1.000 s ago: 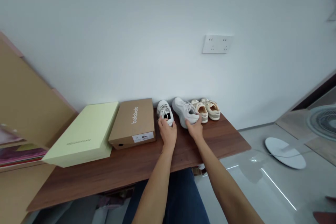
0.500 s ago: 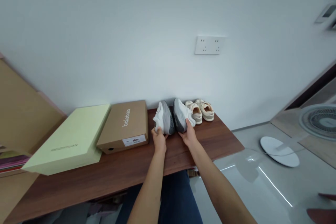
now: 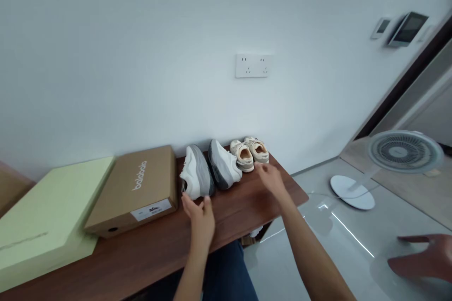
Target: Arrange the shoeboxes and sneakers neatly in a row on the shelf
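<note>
Two white-and-grey sneakers lie tipped on their sides on the brown wooden bench, the left sneaker (image 3: 196, 174) and the right sneaker (image 3: 223, 164), with their soles facing each other. My left hand (image 3: 200, 221) is at the heel of the left sneaker, thumb and fingers apart; I cannot tell whether the fingertips touch it. Away from the sneakers, my right hand (image 3: 271, 179) has its fingers stretched towards the heel of the nearer of two beige shoes (image 3: 259, 150), holding nothing. Those beige shoes stand upright side by side near the bench's right end.
Left of the sneakers sits a brown shoebox (image 3: 136, 188), and beyond it a pale green box (image 3: 60, 211). The wooden bench (image 3: 243, 211) runs along a white wall with a socket plate (image 3: 252, 66). A white fan (image 3: 404, 150) and a reddish-brown stool (image 3: 423, 258) stand on the floor at right.
My right hand has let go of the right sneaker and moved right to the beige shoes. My left hand has loosened from the left sneaker. The view has shifted right.
</note>
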Tool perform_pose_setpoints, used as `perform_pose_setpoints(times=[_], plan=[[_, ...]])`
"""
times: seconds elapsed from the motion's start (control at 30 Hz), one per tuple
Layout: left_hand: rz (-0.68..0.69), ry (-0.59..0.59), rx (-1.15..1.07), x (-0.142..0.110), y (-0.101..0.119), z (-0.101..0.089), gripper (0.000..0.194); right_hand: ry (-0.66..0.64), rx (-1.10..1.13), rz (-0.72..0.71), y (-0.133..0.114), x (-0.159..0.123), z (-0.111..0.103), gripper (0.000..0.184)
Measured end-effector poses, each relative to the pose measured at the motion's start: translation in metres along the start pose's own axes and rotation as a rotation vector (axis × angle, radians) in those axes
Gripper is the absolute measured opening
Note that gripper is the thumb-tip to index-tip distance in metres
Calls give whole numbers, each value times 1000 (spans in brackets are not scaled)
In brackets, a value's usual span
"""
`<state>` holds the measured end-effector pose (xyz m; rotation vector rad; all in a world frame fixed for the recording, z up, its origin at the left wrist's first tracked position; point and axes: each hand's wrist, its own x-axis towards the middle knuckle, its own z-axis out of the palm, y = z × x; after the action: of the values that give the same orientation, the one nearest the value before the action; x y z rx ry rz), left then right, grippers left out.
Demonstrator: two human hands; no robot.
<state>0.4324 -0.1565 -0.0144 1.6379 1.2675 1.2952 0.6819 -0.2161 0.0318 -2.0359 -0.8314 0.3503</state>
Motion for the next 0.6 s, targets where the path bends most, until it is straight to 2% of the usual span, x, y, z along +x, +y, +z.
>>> perform_pose_setpoints(times=[0.07,0.1,0.17,0.27,0.37,0.47,0.53,0.6], plan=[[113,-148,-14,-28,18,15,81,224,-14,-84,8,22,-19,35],[187,-252,-34,-36,30,30,76,284,8,-119,11,33,-22,36],[287,-415,-73,-36,56,70,66,294,108,-183,16,52,-17,41],[299,-529,49,-2,88,140,58,250,240,-171,25,67,1,46],[131,-515,220,39,106,190,49,336,324,2,37,72,9,56],[-8,-522,228,65,115,210,31,434,589,186,49,75,2,64],[-15,-522,179,73,117,213,23,422,787,249,54,79,-5,62],[-9,-506,132,74,116,213,23,384,892,266,57,83,-9,56]])
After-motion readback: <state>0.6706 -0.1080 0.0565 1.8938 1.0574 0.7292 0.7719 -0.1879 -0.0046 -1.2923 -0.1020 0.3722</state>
